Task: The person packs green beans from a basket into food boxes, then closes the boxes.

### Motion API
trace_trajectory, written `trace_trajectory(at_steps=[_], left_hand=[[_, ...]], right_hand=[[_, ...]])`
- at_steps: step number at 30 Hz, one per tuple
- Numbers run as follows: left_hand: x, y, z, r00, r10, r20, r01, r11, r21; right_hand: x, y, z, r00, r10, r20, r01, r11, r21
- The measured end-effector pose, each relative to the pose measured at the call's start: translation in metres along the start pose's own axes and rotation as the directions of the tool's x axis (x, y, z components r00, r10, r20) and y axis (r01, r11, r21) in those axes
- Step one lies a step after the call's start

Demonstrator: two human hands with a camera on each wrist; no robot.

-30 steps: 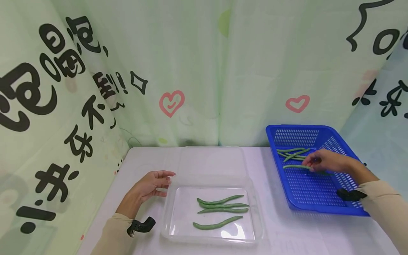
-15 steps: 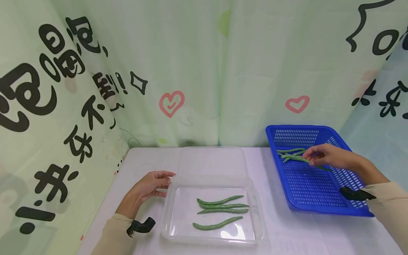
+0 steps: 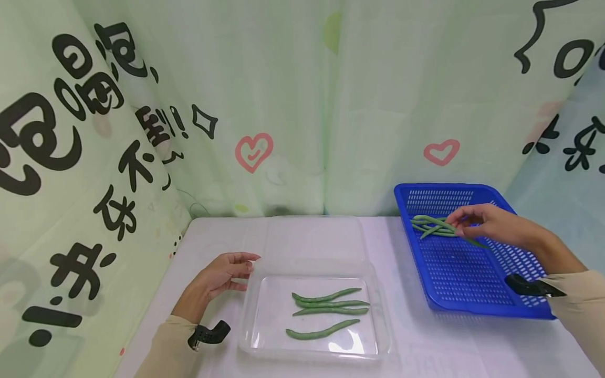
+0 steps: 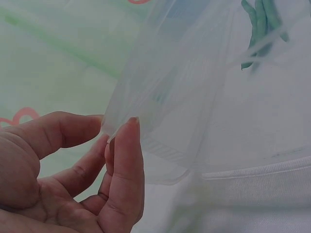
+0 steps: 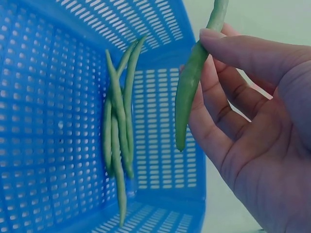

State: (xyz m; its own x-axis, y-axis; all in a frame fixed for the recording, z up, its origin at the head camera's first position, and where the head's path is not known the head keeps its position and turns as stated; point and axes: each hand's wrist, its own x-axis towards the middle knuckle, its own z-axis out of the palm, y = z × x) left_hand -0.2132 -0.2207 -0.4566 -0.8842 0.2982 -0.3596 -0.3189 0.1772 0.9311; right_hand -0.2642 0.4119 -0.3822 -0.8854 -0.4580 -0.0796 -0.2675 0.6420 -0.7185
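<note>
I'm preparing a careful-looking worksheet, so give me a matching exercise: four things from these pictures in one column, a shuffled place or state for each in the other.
Things
1. Blue perforated plastic basket
2. Clear rectangular plastic container
3. Left hand
4. Right hand

Places and states
A. Pinching one long green bean
B. Has four slender green beans lying in it
C. Fingers at a clear plastic edge
D. Standing at the right of the white table

Pairs: 1-D, 2-B, 3-C, 4-A
</note>
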Motion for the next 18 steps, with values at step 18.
trace_trajectory(at_steps=[18], left_hand=[[-0.001, 0.001, 0.0, 1.0, -0.004, -0.005, 0.004, 1.0, 0.001]], right_hand=[[0.013, -0.051, 0.019, 0.987, -0.16, 0.011, 0.16, 0.987, 0.009]])
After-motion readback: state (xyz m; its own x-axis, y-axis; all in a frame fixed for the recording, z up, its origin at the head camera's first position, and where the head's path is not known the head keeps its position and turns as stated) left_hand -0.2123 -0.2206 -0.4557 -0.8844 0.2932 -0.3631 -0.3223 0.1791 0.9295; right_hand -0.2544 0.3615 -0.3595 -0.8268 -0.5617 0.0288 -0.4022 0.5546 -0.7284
